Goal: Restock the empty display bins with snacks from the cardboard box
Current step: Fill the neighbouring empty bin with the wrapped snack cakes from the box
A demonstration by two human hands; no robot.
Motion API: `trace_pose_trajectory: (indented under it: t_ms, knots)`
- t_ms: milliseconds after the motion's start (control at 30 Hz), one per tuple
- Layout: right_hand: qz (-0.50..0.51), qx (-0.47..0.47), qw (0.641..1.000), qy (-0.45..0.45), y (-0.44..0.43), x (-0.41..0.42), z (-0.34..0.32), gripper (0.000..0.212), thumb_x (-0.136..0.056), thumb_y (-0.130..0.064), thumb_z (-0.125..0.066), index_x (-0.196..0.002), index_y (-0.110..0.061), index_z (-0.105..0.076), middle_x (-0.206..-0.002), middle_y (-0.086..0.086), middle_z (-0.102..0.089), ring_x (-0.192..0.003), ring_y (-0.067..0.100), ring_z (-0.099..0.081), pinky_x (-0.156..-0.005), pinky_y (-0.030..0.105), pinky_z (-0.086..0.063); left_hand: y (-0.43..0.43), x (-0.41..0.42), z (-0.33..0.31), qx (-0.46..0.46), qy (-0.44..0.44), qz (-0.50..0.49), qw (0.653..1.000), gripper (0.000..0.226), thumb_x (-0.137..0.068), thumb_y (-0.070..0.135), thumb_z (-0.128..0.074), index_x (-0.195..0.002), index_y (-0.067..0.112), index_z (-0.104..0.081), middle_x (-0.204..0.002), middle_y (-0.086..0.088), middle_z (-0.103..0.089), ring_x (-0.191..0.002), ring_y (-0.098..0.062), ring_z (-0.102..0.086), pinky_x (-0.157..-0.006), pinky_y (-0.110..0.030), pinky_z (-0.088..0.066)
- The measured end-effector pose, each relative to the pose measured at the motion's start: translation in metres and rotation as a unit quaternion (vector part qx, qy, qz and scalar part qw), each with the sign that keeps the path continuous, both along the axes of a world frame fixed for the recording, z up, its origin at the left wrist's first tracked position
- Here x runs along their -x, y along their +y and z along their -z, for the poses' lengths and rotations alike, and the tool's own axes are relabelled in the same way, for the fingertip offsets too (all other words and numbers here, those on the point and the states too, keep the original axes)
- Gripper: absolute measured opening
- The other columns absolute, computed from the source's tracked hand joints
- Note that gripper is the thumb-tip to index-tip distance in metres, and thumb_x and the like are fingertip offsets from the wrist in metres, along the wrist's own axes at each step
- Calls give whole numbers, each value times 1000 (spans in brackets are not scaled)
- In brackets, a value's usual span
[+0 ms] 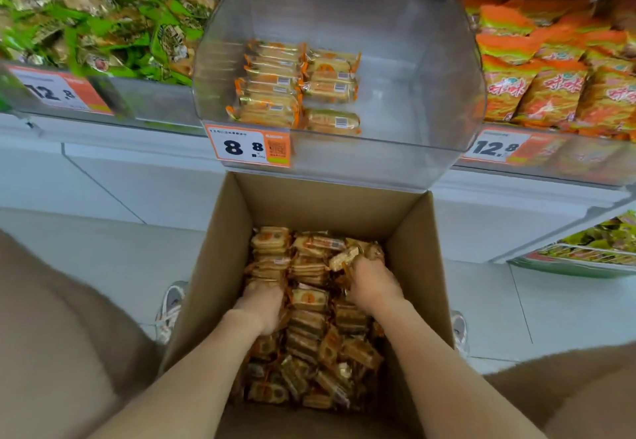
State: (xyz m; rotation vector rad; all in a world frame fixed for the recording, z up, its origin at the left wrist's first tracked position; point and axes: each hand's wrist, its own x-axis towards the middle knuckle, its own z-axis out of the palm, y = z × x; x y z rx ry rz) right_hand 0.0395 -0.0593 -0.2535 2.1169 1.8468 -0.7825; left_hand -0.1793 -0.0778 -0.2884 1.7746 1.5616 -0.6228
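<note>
An open cardboard box [418, 249] stands on the floor below me, holding several small orange-and-gold snack packs [309, 301]. My left hand [263, 302] is dug into the packs at the box's left side, its fingers buried among them. My right hand [373, 282] is pushed into the packs at the right, fingers curled round a few. Above the box a clear plastic display bin [430, 94] holds two short rows of the same packs [292, 86] at its left; the rest of its floor is bare.
A bin of green-wrapped snacks [103, 15] sits to the left and a bin of orange bags [557, 77] to the right. Price tags [249, 146] hang on the bin fronts. A lower shelf with yellow-green packs [592, 246] juts out at right. My shoes flank the box.
</note>
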Motion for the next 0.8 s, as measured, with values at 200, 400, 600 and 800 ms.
trace_pose_trajectory:
  t_ms: [200, 400, 600, 800]
  knots:
    - [-31, -100, 989, -109, -11, 1, 54, 52, -104, -11, -49, -152, -18, -30, -164, 23, -18, -147, 47, -29, -118, 51, -35, -6, -1, 21, 20, -35, 12, 999, 30, -107, 21, -54, -136, 15, -57, -139, -9, -55, -121, -30, -58, -98, -34, -48]
    - [19, -29, 993, -115, 12, -3, 66, 44, -99, -13, -61, -142, -15, -50, -159, 27, -28, -140, 44, -37, -113, 47, -39, -3, 0, 19, 16, -60, -40, 997, 36, -87, 29, -80, -118, 24, -62, -120, -1, -61, -108, -24, -60, -90, -39, -55]
    - [52, -94, 993, -53, -2, -6, 56, 47, -100, -3, -55, -143, -19, -46, -141, 15, -50, -118, 36, -58, -101, 45, -52, -4, -5, 14, -73, -170, -88, 979, 42, -85, 25, -81, -107, 43, -49, -118, 9, -59, -106, -16, -58, -87, -38, -54]
    - [177, -113, 959, 190, -10, -9, 12, 83, -86, -12, -80, -153, -30, -36, -147, 6, -43, -125, 27, -56, -107, 39, -49, 0, -2, -2, -124, -244, -114, 955, 43, -84, 20, -86, -106, 45, -59, -123, 10, -59, -116, -15, -56, -92, -30, -46]
